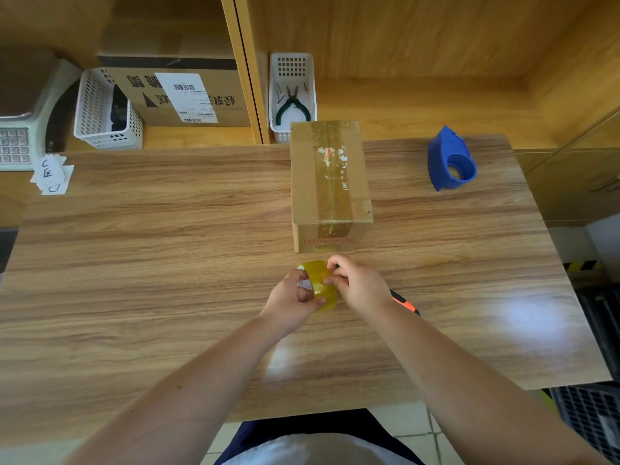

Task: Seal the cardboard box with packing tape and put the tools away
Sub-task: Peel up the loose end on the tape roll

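A small cardboard box [330,184] stands in the middle of the wooden table [151,263], with old tape along its top seam. Just in front of it, my left hand [292,302] grips a yellowish roll of packing tape [318,285]. My right hand [360,283] pinches at the roll's outer surface with thumb and forefinger. An orange-and-black utility knife [404,302] lies on the table under my right wrist, mostly hidden. A blue tape dispenser [451,161] sits empty at the far right of the table.
A white basket [292,68] with green-handled pliers stands behind the box. Another white basket [100,112] and a large labelled carton [181,95] sit on the shelf at the back left. Paper slips [52,176] lie at the left edge beside a scale.
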A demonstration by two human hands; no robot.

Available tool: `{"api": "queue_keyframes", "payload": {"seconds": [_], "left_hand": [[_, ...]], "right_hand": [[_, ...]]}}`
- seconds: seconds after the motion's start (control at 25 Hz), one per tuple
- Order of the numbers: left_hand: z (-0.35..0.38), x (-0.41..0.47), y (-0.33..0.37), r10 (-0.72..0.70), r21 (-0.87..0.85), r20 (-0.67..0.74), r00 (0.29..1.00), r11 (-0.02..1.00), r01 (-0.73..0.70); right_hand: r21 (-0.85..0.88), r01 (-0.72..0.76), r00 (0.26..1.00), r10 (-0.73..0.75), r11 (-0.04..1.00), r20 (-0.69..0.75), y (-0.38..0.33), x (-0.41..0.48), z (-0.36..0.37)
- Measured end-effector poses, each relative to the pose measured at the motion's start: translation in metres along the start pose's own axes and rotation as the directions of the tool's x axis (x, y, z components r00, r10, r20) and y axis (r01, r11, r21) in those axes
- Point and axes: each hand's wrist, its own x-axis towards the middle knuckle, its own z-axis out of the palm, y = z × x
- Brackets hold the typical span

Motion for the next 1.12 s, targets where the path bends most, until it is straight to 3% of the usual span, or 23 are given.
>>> {"api": "queue_keyframes", "payload": {"seconds": [0.32,0.64,0.88,1.12], "left_hand": [[0.0,0.005,0.008,-0.027,0.028,-0.013,1.0,0.999,0.028],[0.001,0.004,0.012,-0.051,0.013,-0.014,0.999,0.999,0.051],[0.0,0.005,0.01,-0.061,0.005,-0.012,0.998,0.998,0.061],[-0.002,0.005,0.008,-0.067,0.009,0.001,0.998,0.998,0.067]], "right_hand": [[0.008,-0.048,0.997,0.048,0.999,0.062,-0.003,0.011,-0.008],[0.112,-0.051,0.998,0.054,0.992,-0.025,0.002,0.009,0.0],[0.155,-0.088,0.996,0.082,0.984,0.041,-0.002,0.012,-0.003],[0.133,-0.039,0.999,0.036,0.99,0.021,-0.001,0.009,0.0]]}}
